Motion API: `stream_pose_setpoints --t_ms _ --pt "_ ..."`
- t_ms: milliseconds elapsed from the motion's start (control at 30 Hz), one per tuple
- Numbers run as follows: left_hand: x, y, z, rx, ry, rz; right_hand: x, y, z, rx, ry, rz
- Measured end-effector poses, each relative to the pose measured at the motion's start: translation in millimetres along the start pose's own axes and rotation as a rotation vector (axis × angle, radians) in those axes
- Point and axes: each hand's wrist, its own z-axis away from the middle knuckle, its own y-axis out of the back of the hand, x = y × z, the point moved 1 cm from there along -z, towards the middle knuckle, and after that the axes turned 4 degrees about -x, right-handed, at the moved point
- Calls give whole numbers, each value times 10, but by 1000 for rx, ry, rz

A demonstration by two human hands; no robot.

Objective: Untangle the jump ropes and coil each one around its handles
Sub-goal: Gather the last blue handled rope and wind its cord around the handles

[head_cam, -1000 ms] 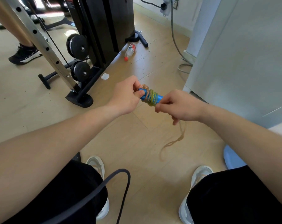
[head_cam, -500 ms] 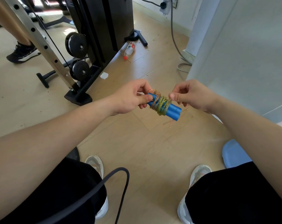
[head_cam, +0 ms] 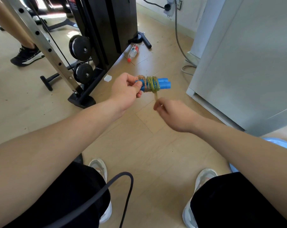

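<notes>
Left hand (head_cam: 126, 89) grips blue handles (head_cam: 162, 83) mid-frame. Right hand (head_cam: 174, 114), above them half a second ago, is now at their 5 o'clock, pinching rope tail (head_cam: 156, 95) taut. Another wrap on; coil looks nearly finished.

A gym: a black cable machine (head_cam: 106, 30) with pulleys (head_cam: 80, 47), a holed steel upright (head_cam: 44, 41), and a bar handle (head_cam: 146, 43) on the wood floor (head_cam: 139, 145).

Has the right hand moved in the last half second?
Yes. The right hand has dropped toward the person, away from the lower corner of the white cabinet, and now sits below the blue handles, pinching the rope.
</notes>
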Motion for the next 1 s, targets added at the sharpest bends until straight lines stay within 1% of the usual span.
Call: stream_pose_setpoints --t_ms 67,100,200,300,433,533,667,800,900,1000 --pt "-22 32 -30 52 -24 -116 -129 -97 65 -64 62 57" --pt "-37 47 -32 50 -46 -210 -169 -103 87 -64 77 70" --pt "-49 59 -8 -4 -131 -440 -213 51 86 4 91 169" --pt "-30 51 15 -69 -167 -556 -119 255 23 74 72 211" --pt "5 30 38 -204 -182 -593 107 449 -41 144 62 96" --pt "32 -34 86 -367 -190 -590 251 513 -63 161 93 8" --pt "16 -60 106 -519 -171 -510 322 450 -85 80 81 -37" --pt "5 3 132 -553 -119 -382 315 370 -92 -64 23 -27" --pt "3 -19 170 -545 -47 -327 292 344 -97 -73 16 -6" --pt "2 -66 200 -469 67 -284 278 310 -111 -70 20 -23"
